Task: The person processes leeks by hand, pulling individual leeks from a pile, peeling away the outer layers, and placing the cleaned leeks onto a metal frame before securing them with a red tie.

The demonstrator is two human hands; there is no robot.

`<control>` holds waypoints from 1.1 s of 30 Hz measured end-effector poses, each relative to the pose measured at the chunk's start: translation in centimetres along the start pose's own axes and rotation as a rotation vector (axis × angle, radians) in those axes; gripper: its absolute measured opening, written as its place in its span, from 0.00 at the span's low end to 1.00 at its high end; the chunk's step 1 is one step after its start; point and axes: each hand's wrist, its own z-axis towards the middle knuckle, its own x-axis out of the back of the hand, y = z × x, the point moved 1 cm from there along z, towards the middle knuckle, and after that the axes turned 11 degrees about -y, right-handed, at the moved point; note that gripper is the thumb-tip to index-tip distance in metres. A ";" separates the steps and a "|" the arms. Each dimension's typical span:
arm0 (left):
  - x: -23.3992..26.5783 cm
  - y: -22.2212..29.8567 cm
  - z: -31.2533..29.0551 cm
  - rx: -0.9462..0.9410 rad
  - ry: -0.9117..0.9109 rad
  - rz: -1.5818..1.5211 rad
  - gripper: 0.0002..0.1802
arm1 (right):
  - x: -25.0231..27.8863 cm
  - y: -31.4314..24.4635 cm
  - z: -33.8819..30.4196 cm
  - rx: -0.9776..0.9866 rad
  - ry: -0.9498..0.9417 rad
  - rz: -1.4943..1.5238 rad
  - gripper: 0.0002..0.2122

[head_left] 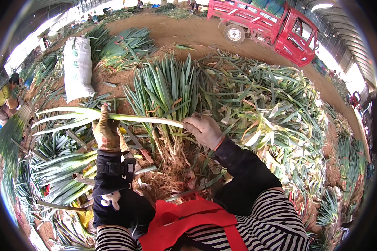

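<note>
A single long green onion (144,119) lies level across in front of me, its pale stalk to the right and its split green leaves fanning out to the left. Gloved and dirt-stained, my left hand (106,133) is closed round it where the leaves begin. My right hand (203,129), in a pale glove, pinches the stalk's other end. Just behind the held onion stands a thick upright bunch of green onions (167,90), with tangled roots (171,161) on the soil below. Left of my left wrist lie stripped green onions (65,167) on a wooden rack (77,140).
A heap of discarded leaves (276,117) spreads to the right. A stuffed white sack (77,67) stands at the far left, beside more onion bundles (127,48). A red truck (264,25) is parked behind. Another person (6,98) works at the left edge.
</note>
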 end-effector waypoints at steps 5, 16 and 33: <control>-1.2 0.4 -0.7 -0.030 -0.013 0.015 0.14 | -0.5 -0.4 0.1 -0.119 0.052 -0.035 0.10; 1.6 0.4 0.1 -0.044 0.040 0.060 0.13 | -2.5 0.7 0.0 -0.181 0.159 0.835 0.11; 15.2 -4.4 3.4 0.036 0.413 -0.071 0.15 | -11.5 -1.0 -1.2 -0.444 -0.716 1.081 0.22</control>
